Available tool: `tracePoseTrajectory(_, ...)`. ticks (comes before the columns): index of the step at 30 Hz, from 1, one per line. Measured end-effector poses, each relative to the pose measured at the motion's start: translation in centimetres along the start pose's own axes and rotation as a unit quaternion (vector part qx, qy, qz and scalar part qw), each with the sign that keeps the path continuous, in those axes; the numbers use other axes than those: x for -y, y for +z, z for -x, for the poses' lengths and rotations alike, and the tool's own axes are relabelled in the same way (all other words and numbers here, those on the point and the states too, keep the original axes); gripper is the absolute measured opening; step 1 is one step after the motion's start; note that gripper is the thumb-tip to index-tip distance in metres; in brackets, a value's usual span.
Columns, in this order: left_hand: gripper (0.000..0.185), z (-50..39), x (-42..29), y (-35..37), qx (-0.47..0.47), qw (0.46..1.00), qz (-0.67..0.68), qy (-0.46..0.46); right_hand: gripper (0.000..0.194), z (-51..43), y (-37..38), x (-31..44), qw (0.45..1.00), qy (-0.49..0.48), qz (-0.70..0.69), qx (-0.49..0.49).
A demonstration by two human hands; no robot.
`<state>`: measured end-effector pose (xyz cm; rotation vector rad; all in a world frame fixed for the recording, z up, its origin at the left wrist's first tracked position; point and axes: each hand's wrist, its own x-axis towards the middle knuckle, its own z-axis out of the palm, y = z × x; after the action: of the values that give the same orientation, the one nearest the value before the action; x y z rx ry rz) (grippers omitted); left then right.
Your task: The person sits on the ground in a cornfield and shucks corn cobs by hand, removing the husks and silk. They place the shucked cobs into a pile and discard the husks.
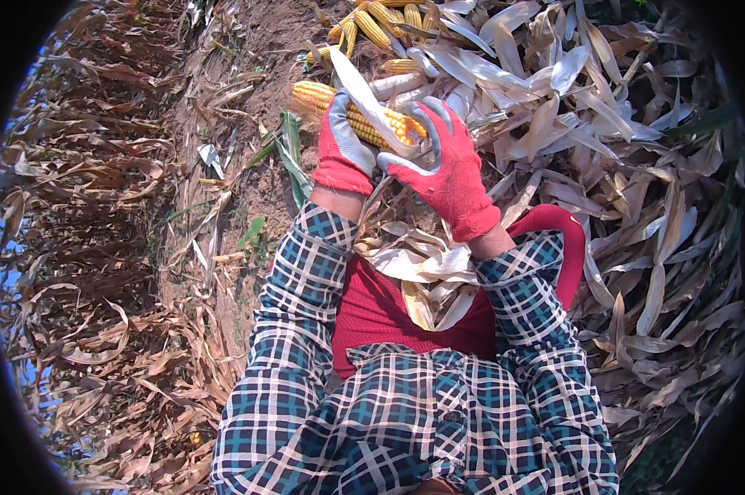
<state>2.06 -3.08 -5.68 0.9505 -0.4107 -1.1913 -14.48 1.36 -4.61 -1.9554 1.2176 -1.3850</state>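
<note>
Both of my hands wear red work gloves with grey palms. An ear of corn (363, 120) with yellow kernels lies aslant between them, its left end free. My left hand (346, 145) is closed around the middle of the ear from below. A pale strip of dry husk (366, 96) crosses the ear and stands up past it. My right hand (437, 161) curves around the ear's right end, where the husk joins it; whether its fingertips press on it I cannot tell.
Several husked ears of corn (372, 28) lie on the soil at the top. Dry husks (558, 111) cover the ground at the right, and more husks (422, 266) lie between my legs in red trousers (372, 309). Dry corn stalks and leaves (94, 185) fill the left side.
</note>
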Motion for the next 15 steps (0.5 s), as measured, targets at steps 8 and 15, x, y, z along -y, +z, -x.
tracePoseTrajectory(8,0.042,0.6,0.1,0.8,0.037,0.992,0.067,-0.099,0.031,0.4,0.9,1.3,0.986,-0.045,-0.161,-0.009)
tracePoseTrajectory(15,0.053,2.1,-1.2,1.9,0.145,0.987,-0.012,-0.065,0.033,-1.3,-2.3,-0.2,0.686,0.310,-0.658,-0.003)
